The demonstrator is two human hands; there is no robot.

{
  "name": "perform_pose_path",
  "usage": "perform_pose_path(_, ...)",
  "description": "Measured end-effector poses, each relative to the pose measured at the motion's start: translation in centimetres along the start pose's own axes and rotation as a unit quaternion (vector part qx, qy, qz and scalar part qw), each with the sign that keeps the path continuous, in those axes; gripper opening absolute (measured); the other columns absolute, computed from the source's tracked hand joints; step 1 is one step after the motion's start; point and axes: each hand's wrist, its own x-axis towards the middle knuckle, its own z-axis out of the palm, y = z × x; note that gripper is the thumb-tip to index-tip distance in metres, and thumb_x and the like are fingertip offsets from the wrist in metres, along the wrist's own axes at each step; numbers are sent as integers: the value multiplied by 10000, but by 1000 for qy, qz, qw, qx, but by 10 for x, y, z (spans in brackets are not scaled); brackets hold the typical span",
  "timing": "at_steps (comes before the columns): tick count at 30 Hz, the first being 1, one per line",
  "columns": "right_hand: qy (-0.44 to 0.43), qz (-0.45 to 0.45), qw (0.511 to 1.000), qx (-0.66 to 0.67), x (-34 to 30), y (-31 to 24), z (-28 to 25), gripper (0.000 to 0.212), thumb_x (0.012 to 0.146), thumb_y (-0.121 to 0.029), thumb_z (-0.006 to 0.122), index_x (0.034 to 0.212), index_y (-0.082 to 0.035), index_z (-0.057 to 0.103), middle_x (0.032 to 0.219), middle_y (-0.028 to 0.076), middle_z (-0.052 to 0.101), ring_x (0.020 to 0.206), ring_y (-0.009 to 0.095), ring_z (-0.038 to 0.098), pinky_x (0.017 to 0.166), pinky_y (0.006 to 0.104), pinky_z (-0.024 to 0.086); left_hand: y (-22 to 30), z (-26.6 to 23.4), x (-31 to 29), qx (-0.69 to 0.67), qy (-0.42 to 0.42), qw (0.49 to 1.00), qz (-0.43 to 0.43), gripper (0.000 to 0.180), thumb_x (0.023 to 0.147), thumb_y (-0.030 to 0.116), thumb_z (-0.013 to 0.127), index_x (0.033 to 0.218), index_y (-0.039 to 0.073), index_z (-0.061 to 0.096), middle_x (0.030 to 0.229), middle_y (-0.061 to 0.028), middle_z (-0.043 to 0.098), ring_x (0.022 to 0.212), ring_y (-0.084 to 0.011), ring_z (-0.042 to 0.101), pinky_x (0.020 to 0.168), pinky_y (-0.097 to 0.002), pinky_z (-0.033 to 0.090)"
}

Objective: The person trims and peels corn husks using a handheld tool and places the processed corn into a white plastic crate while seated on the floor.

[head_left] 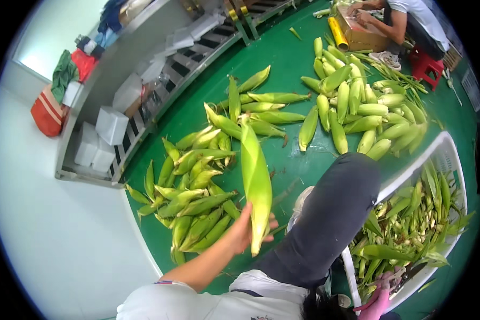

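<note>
At far left, a red bag [48,113] sits at the end of a metal rack [74,140] carrying white boxes [112,125]. Next, a pile of corn [197,205], green husks on, lies on the green floor [296,168]. Just right of this pile, the bare left hand [242,232] holds one large ear [256,181] near its pale lower end, its grip curled loosely around it, thumb on one side and fingers on the other; the ear points away from the wearer. Beyond a bent, dark-trousered leg [325,213] lies a second heap [354,101], with a co-worker [418,21] behind it at a carton [365,37]. At lower right, the pink-gloved right hand [378,300] is at the near end of a white crate [410,172] full of husks [410,224]; I cannot tell how far its grip is closed or on what.
</note>
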Motion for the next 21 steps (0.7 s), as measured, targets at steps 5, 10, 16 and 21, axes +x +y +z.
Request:
perform_pose_path(5, -214, -200, 956, -7, -3, -16, 16, 725, 733, -221, 696, 1352, -3, 388, 1042, 72, 560, 958, 160, 527, 854, 298, 430, 46, 66, 57, 209, -192, 954, 100, 701, 870, 578, 561, 1303, 33, 480, 1180, -151, 607, 1065, -278, 606, 894, -423, 501)
perform_pose_path(10, -298, -299, 898, -128, -9, -54, 17, 847, 700, -329, 760, 1366, 15, 365, 1228, 159, 498, 1112, 284, 523, 995, 362, 390, 40, 177, -2, 386, -315, 858, 122, 828, 775, 486, 732, 1366, 9, 402, 1195, -118, 575, 1070, -220, 587, 930, -368, 476)
perform_pose_path(16, -205, -434, 838, -262, 3, -75, -24, 849, 680, -398, 750, 1328, 13, 386, 1206, 240, 486, 1146, 394, 470, 1014, 434, 367, 5, 260, -43, 627, -381, 674, 84, 803, 748, 358, 787, 1364, -14, 431, 1262, -74, 520, 1200, -171, 462, 1038, -320, 339)
perform_pose_path(21, -187, -474, 814, -279, 7, -56, -65, 686, 682, -380, 748, 1208, -7, 513, 1018, 222, 564, 963, 368, 558, 890, 413, 453, -9, 287, -37, 739, -464, 486, 41, 716, 758, 351, 778, 1304, 2, 475, 1154, -92, 575, 1108, -180, 519, 982, -322, 392)
